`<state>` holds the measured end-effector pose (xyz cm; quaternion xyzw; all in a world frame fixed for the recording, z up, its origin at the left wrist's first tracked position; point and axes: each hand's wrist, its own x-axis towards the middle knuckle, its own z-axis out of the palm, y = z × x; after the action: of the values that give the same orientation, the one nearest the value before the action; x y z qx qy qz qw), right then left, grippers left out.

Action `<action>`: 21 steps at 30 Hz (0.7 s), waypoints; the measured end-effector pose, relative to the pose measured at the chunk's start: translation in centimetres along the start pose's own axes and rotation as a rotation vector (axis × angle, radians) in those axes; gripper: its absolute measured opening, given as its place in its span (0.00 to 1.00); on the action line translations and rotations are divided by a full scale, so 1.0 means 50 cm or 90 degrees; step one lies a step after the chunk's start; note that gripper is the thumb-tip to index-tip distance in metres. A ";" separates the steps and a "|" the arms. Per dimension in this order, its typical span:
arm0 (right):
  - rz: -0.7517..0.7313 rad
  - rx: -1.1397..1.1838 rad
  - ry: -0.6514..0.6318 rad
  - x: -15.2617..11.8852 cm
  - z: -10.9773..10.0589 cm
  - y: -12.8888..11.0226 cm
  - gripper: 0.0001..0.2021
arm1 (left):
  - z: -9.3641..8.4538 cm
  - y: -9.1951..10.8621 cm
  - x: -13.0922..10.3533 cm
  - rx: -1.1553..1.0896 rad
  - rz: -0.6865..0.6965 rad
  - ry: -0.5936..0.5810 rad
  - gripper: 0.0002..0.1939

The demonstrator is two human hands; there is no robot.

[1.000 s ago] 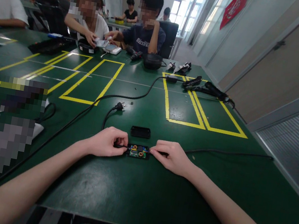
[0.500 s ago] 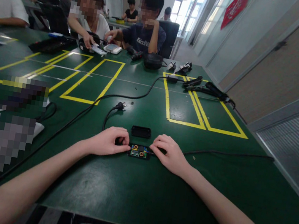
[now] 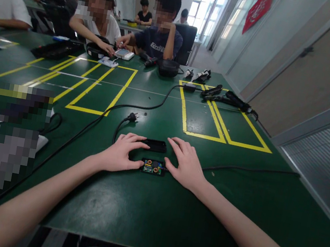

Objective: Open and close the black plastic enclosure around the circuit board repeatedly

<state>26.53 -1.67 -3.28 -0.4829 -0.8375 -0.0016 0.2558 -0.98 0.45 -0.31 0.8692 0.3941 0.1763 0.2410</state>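
A small black case half (image 3: 153, 167) with a circuit board and two copper-coloured rings inside lies on the green table between my hands. Just beyond it is a second black case half (image 3: 157, 145), hollow side up. My left hand (image 3: 126, 153) has its fingers spread, the thumb at the left end of the board's case and the fingertips by the left end of the other half. On the right, my right hand (image 3: 186, 163) is also spread, its thumb close to the right end of the board's case. A black cable (image 3: 249, 169) runs off to the right from behind my right hand.
A black plug (image 3: 132, 117) on a cable lies beyond my left hand. One long black cable (image 3: 123, 105) crosses the table to a small black box (image 3: 189, 86). Black tools or leads (image 3: 233, 99) lie at the far right. People sit across the green table (image 3: 98, 209).
Both my hands have opened, their fingers spreading forward toward the far case half. Across the table, a person's hand has let go of a pale flat item, now lying on the table.
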 end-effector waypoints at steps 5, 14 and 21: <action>-0.024 0.106 -0.052 -0.001 0.004 0.008 0.14 | -0.001 -0.002 0.001 -0.067 0.042 -0.004 0.10; 0.138 0.490 -0.070 0.002 -0.011 0.005 0.08 | -0.002 0.014 -0.004 -0.207 0.073 0.027 0.10; 0.202 0.605 -0.031 0.002 -0.007 -0.005 0.10 | -0.001 0.024 -0.002 -0.256 0.055 0.050 0.10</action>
<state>26.43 -1.81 -2.87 -0.4343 -0.6674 0.4306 0.4248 -0.35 -0.28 0.39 0.8121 0.3224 0.2955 0.3863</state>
